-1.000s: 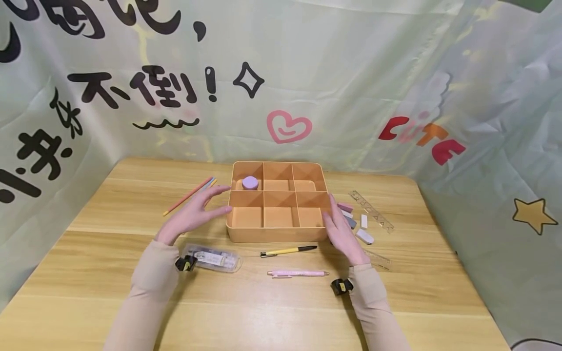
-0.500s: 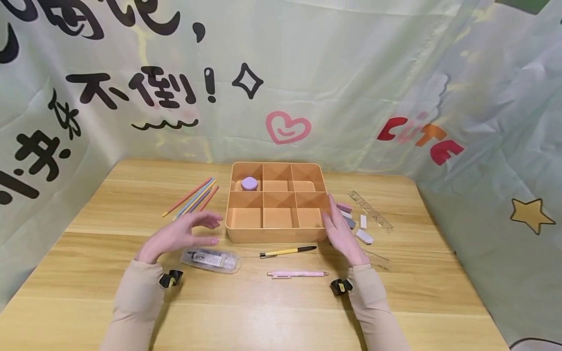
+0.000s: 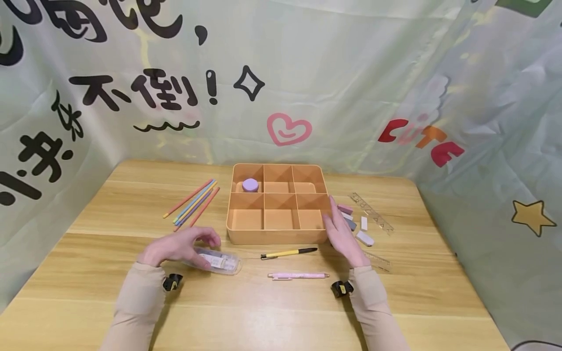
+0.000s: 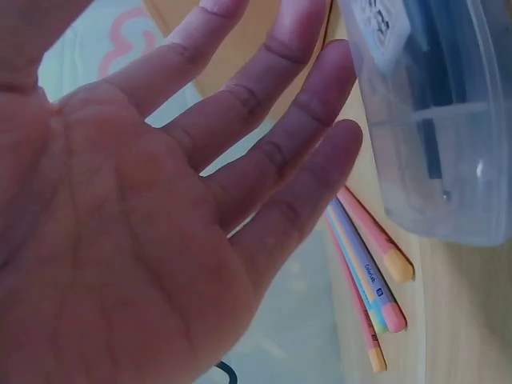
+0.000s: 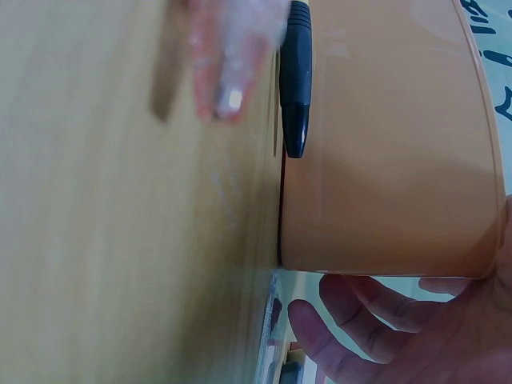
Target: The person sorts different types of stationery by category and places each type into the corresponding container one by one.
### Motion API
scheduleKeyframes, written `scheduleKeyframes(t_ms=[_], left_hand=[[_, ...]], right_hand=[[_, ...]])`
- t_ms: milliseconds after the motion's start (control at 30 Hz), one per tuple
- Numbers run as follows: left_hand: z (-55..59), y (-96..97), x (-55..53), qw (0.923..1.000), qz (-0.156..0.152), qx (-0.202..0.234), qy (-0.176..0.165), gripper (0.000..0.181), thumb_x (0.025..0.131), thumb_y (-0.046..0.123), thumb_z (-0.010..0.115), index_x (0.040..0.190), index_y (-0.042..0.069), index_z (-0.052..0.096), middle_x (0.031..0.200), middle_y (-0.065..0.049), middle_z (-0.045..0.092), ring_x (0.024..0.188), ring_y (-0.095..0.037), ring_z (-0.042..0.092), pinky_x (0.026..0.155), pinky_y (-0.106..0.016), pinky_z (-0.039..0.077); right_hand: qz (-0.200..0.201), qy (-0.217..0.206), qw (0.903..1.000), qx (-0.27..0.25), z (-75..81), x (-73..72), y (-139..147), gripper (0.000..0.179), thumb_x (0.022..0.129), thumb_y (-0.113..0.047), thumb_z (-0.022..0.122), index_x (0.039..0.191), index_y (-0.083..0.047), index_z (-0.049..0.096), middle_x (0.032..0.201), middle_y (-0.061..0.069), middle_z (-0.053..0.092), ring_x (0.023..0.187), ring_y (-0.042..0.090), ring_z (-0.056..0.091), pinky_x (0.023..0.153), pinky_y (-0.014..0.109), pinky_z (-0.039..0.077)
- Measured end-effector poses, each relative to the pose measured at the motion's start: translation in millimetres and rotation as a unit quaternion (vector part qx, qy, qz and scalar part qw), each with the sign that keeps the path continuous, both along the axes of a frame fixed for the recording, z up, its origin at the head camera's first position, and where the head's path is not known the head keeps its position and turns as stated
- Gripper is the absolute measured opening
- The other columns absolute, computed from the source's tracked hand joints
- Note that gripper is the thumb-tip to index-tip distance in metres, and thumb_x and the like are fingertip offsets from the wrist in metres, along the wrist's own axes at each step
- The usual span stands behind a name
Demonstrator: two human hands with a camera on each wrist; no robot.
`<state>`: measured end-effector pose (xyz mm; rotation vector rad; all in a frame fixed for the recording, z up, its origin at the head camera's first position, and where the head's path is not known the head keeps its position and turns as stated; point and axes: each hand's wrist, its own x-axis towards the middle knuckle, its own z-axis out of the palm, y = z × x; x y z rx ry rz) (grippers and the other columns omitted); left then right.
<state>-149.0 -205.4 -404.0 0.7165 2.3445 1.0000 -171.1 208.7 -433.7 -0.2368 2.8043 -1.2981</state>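
A tan six-compartment organizer box stands on the table, a round lilac object in its back left compartment. My left hand arches over a clear plastic pencil case, thumb on the near side and fingers on the far side. In the left wrist view the fingers are spread, their tips close to the case wall, with dark items showing through the plastic. My right hand holds the box's right wall, thumb over the rim and fingers along the outside.
Several coloured pencils lie left of the box. In front are a yellow-black pen and a pink pen. Several erasers and a clear ruler lie to the right, another ruler nearer. A printed curtain borders the table.
My left hand has moved away from the box's left side, back toward me, and lowered over the pencil case, uncovering the pencils. My right hand has stayed at the box.
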Motion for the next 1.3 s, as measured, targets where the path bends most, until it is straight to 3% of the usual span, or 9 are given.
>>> scheduleKeyframes(t_ms=[200,733,900,1133,1300], left_hand=[[-3.1,4.7,0.7,0.9995,0.014,-0.015,-0.025,0.048,0.068,0.011,0.09,0.108,0.008,0.063,0.106,-0.005,0.062,0.1,-0.018,0.053,0.092,-0.032,0.045],[-7.1,9.9,1.3,0.9986,0.016,-0.041,-0.03,0.052,0.061,-0.007,0.083,0.105,0.01,0.062,0.1,-0.003,0.056,0.095,-0.016,0.049,0.086,-0.027,0.042],[-6.7,14.9,2.1,0.9972,0.014,-0.072,-0.012,0.057,0.056,-0.01,0.082,0.104,0.013,0.062,0.104,-0.003,0.058,0.099,-0.017,0.052,0.091,-0.034,0.046],[-7.7,16.9,3.3,0.9887,0.021,-0.144,0.037,0.062,0.052,-0.008,0.081,0.102,0.022,0.061,0.102,0.001,0.056,0.098,-0.018,0.05,0.085,-0.035,0.045],[-8.2,16.7,1.9,0.9891,0.017,-0.141,0.039,0.062,0.051,-0.009,0.08,0.101,0.022,0.061,0.099,0.001,0.055,0.096,-0.018,0.049,0.083,-0.033,0.044]], right_hand=[[0.003,0.0,1.0,-0.005,-0.6,-0.3,0.5,0.061,0.11,-0.018,0.03,0.162,-0.001,0.001,0.17,0.02,0.004,0.157,0.04,0.011,0.128,0.056,0.012],[0.002,-0.005,1.0,-0.006,-0.6,0.2,0.6,0.061,0.11,-0.018,0.03,0.162,-0.004,0.0,0.17,0.021,0.005,0.157,0.04,0.011,0.128,0.056,0.012],[0.001,-0.006,1.0,-0.002,0.5,0.3,1.1,0.061,0.11,-0.019,0.029,0.162,-0.006,0.0,0.17,0.02,0.004,0.157,0.04,0.01,0.128,0.056,0.011],[0.002,-0.005,1.0,-0.001,0.2,-0.1,0.5,0.061,0.11,-0.02,0.029,0.162,-0.004,0.001,0.17,0.02,0.004,0.157,0.04,0.011,0.128,0.055,0.011],[0.002,-0.003,1.0,-0.008,-0.2,0.3,1.2,0.061,0.11,-0.019,0.029,0.162,-0.004,0.0,0.17,0.021,0.006,0.156,0.04,0.012,0.128,0.055,0.012]])
